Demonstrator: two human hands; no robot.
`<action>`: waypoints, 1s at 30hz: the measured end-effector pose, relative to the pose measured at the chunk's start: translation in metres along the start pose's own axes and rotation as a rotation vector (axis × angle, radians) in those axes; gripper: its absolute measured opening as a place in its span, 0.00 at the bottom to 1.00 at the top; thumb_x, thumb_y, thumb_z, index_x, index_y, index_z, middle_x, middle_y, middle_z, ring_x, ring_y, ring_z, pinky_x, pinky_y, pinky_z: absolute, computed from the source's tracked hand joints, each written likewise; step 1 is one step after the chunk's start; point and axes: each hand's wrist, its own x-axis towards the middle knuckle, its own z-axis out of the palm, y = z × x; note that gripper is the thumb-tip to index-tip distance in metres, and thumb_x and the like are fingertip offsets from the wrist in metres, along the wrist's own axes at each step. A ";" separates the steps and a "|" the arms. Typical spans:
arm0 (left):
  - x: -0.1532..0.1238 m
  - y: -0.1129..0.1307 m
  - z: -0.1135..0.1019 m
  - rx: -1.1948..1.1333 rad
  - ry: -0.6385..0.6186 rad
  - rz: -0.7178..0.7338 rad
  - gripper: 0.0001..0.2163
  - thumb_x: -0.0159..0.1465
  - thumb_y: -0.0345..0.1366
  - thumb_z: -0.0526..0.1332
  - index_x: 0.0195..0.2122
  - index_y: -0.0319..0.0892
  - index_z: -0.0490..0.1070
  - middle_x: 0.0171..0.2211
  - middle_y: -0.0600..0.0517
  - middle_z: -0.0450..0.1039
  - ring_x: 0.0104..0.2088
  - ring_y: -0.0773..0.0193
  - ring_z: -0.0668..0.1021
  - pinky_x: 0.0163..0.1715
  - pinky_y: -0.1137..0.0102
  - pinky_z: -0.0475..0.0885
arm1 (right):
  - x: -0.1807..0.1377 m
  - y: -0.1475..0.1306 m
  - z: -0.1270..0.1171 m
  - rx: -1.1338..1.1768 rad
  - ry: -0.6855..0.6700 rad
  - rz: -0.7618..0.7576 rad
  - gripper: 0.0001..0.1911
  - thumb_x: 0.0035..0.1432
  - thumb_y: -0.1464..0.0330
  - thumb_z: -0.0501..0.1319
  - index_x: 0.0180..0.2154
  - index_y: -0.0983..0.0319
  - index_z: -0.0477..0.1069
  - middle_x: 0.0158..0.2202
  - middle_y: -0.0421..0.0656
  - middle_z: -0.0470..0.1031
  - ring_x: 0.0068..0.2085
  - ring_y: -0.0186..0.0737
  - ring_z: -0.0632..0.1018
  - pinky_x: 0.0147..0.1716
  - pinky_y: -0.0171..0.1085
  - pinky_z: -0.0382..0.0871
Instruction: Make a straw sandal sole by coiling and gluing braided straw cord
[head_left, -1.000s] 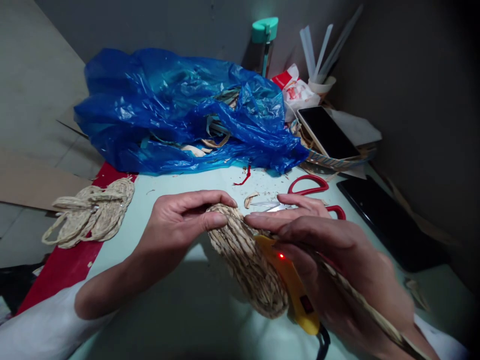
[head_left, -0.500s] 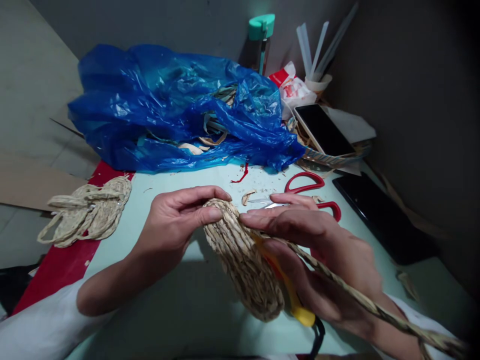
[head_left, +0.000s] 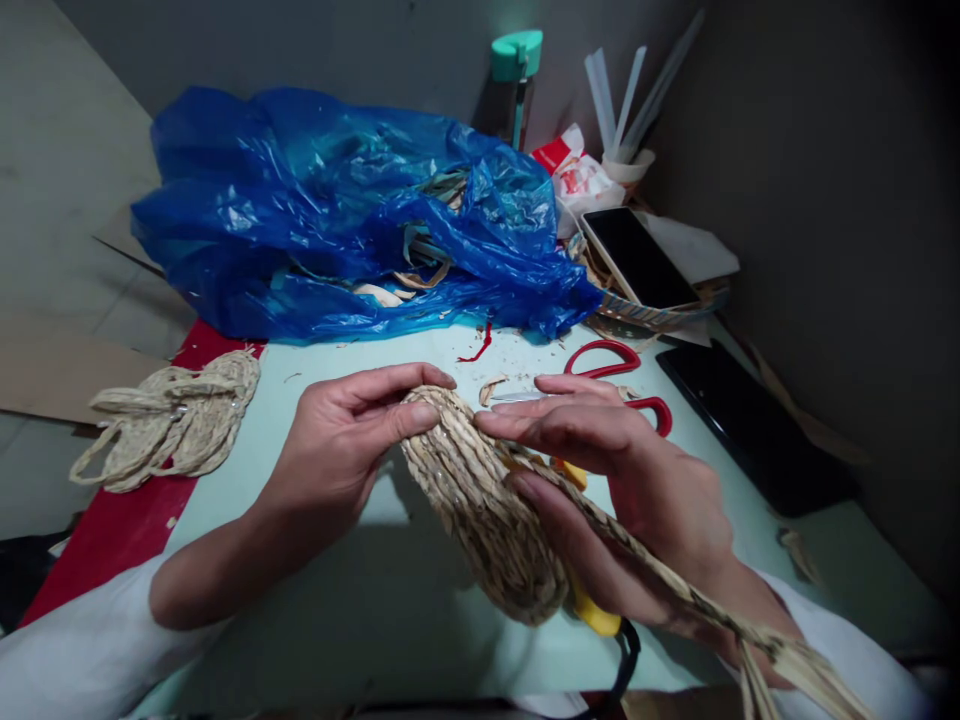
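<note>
A long, rounded piece of coiled straw braid [head_left: 487, 510], shaped like a shoe sole, is tilted between my hands over the table. My left hand [head_left: 352, 425] pinches its upper end between thumb and fingers. Against its right edge press the fingertips of my right hand [head_left: 637, 480], with the loose straw cord [head_left: 660, 575] running between thumb and fingers and trailing to the lower right, where its strands fray. Behind my right hand lies a yellow tool [head_left: 596, 608] with a black cable, mostly hidden. Red-handled scissors [head_left: 604, 358] rest just beyond that hand, their blades partly covered.
A looped straw piece [head_left: 176, 415] lies at the table's left edge. Across the back spreads a blue plastic bag [head_left: 315, 220] with dried strips. At right are a phone [head_left: 637, 255] on a basket [head_left: 652, 315], a dark phone-like slab [head_left: 750, 425] and a cup of translucent sticks [head_left: 626, 165].
The view has shifted slightly. My right hand has turned a little and covers more of the yellow tool; the cord's frayed end shows more. My left hand keeps its pinch.
</note>
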 end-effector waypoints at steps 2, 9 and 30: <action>0.000 0.001 -0.001 0.013 0.021 0.022 0.06 0.57 0.35 0.72 0.36 0.45 0.82 0.33 0.55 0.79 0.32 0.71 0.77 0.30 0.83 0.70 | 0.001 -0.001 0.000 0.001 0.023 0.008 0.17 0.59 0.80 0.62 0.49 0.64 0.65 0.45 0.45 0.78 0.48 0.41 0.79 0.63 0.47 0.63; -0.002 0.002 -0.004 0.112 0.039 0.073 0.06 0.57 0.36 0.71 0.37 0.47 0.82 0.35 0.57 0.80 0.32 0.72 0.77 0.29 0.84 0.69 | 0.001 -0.001 0.002 0.042 0.063 0.003 0.17 0.59 0.80 0.62 0.48 0.62 0.66 0.44 0.44 0.79 0.45 0.43 0.80 0.64 0.52 0.62; -0.004 0.001 -0.001 0.081 0.133 0.025 0.11 0.54 0.38 0.73 0.38 0.44 0.82 0.33 0.52 0.79 0.33 0.65 0.77 0.31 0.76 0.71 | 0.002 -0.006 0.000 0.014 0.012 0.046 0.12 0.60 0.78 0.59 0.44 0.61 0.64 0.45 0.42 0.79 0.49 0.39 0.79 0.64 0.47 0.59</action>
